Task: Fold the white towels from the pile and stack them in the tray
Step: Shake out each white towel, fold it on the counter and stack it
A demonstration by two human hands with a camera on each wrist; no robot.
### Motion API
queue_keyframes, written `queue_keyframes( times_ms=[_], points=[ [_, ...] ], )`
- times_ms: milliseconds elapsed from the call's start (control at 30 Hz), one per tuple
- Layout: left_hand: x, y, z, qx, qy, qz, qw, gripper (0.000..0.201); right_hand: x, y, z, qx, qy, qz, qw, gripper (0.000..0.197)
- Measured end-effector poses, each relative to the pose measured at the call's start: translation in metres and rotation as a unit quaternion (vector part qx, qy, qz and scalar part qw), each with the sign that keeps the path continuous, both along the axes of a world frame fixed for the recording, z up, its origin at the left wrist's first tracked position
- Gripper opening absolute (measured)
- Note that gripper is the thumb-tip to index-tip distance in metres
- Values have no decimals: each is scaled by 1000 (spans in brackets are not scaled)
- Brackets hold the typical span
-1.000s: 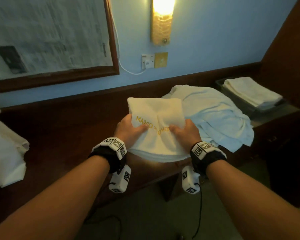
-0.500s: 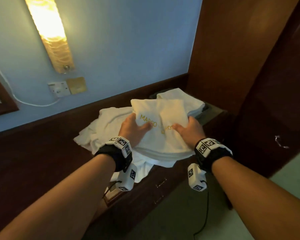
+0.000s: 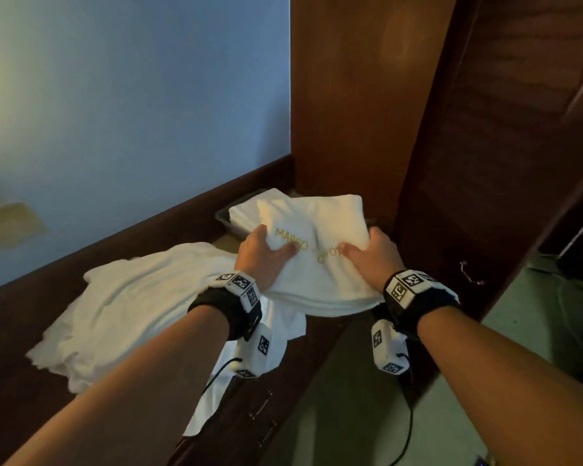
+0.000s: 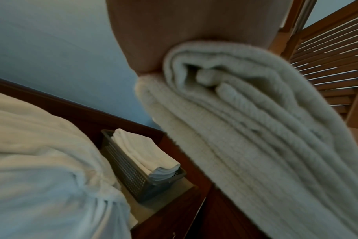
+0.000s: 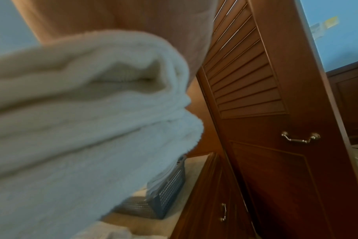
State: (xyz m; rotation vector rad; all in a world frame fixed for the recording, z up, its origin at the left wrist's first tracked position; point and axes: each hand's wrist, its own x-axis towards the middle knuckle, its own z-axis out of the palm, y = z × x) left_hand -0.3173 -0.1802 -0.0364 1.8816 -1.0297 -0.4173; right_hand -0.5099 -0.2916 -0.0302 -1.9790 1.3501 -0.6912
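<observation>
Both hands carry one folded white towel (image 3: 317, 250) in the air, over the near edge of the grey perforated tray (image 4: 125, 163), which sits in the corner of the dark wood counter (image 3: 31, 331) against the louvred wardrobe door (image 5: 253, 77). Left hand (image 3: 263, 253) grips the towel's left edge, thumb on top, fingers underneath; right hand (image 3: 367, 257) grips the right edge the same way. Tray already holds a stack of folded towels (image 4: 145, 153). The unfolded pile (image 3: 142, 304) lies on the counter to the left, one corner hanging over the front edge. Handling guess: thick terry, soft and floppy, light for its bulk, not slippery and not fragile; the layers gape at the open ends in both wrist views, so the fold will likely sag or slide apart unless held at two opposite edges with fingers under the whole stack, as now. Gold embroidered lettering on top reads "MARCO", then something like "HOT" partly covered by the right thumb; the rest is unreadable. Square black-and-white markers on both wristbands (image 3: 239, 287).
</observation>
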Motion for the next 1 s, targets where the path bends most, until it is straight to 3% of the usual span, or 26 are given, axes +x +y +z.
queue_keyframes(
  times_ms=[233, 467, 700, 1000],
  points=[
    [21, -79, -15, -45, 36, -4, 998, 36, 21, -72, -1, -8, 32, -1, 999, 43],
    [68, -154, -31, -96, 95, 9, 991, 31, 84, -148, 5, -36, 114, 32, 992, 39],
    [121, -209, -42, -122, 124, 67, 983, 34, 157, -225, 4, -42, 146, 76, 985, 37],
    [174, -275, -65, -143, 161, 172, 961, 30, 249, -326, -24, -8, 114, 186, 976, 30]
  ],
)
